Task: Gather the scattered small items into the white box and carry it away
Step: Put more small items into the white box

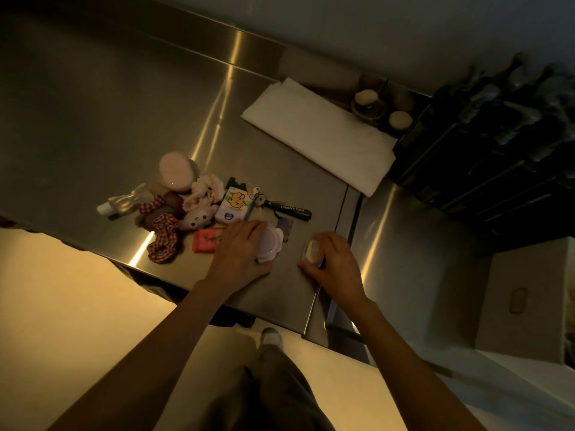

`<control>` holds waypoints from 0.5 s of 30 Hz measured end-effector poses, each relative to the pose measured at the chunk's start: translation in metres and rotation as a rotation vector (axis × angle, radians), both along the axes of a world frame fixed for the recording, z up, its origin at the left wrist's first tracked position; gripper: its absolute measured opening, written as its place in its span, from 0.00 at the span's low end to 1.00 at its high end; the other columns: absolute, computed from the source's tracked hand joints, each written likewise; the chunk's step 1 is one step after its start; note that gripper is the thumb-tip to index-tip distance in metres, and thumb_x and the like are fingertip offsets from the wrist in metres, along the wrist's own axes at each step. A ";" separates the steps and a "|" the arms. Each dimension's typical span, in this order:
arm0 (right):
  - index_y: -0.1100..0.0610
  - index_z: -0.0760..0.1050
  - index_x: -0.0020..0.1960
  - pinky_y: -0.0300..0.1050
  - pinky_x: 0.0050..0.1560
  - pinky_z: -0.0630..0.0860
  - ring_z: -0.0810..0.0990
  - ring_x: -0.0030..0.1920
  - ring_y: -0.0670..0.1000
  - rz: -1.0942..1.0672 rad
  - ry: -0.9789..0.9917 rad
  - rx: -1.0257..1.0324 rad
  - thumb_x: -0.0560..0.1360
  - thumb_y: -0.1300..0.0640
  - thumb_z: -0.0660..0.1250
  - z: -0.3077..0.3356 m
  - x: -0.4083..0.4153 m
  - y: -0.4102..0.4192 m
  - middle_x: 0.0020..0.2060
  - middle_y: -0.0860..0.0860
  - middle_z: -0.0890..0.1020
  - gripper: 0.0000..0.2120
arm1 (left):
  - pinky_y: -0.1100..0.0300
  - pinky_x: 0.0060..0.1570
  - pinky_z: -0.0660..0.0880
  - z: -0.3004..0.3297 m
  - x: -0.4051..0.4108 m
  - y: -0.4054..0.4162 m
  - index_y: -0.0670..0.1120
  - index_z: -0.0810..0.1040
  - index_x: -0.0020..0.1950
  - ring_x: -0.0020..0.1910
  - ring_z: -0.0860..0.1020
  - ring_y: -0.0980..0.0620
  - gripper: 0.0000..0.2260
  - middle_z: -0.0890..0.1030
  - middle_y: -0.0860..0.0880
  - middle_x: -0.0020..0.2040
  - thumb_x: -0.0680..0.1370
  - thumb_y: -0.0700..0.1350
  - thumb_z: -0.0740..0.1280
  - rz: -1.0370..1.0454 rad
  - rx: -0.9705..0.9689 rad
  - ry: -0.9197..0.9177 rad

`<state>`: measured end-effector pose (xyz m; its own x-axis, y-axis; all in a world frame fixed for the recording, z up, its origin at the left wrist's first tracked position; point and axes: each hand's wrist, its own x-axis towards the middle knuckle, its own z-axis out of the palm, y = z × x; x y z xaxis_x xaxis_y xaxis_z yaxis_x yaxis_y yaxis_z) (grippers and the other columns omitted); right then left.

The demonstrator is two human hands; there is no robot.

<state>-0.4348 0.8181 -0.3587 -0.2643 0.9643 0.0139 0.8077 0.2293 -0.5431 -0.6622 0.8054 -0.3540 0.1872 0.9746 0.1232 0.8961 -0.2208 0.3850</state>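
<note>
Left hand (239,247), centre of the frame, has fingers curled round a round pink lidded container (268,244) sitting on the steel counter (109,104); thumb on the near side, grip looks closed on it. Right hand (334,261), just right of it, cups a small pale round case (313,251), fingers wrapped over the top. Both items touch the counter, not lifted.

Rest of the scatter lies left and above the left hand: red sachet (203,241), red checked scrunchie (163,239), small plush toy (196,219), cartoon tissue pack (232,206), dark lanyard (291,209), pale oval case (176,172), clear small bottle (124,201), pale ruffled scrunchie (205,189).

White box: I can't place it for sure. A pale box (525,300) sits lower right, well apart from the pile and seemingly below counter level — likely candidate, but dim light makes the colour unclear. The white folded cloth (317,132) at upper centre is not a box.

Risks, as I judge them:
- Two round smooth items, one per hand — either could slip or roll on bare steel if the grip is shallow.
- Pile sits near the counter's lower-left edge; a sweep could knock the scrunchie or bottle off.
- Lanyard may snag neighbours when pulled.

Readable text: lanyard says "I WANT YOU". Tissue pack print too small to read.
</note>
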 end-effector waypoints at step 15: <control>0.58 0.71 0.65 0.43 0.53 0.72 0.74 0.57 0.54 -0.106 0.032 0.236 0.68 0.47 0.74 0.064 0.015 -0.037 0.58 0.56 0.76 0.30 | 0.52 0.58 0.67 0.068 0.017 -0.016 0.42 0.71 0.67 0.60 0.71 0.43 0.34 0.74 0.43 0.62 0.64 0.56 0.70 -0.016 0.105 -0.174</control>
<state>-0.4200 0.7808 -0.2946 -0.1573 0.9558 0.2484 0.8173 0.2672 -0.5106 -0.6456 0.7895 -0.2860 0.1691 0.9519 0.2557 0.8141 -0.2811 0.5081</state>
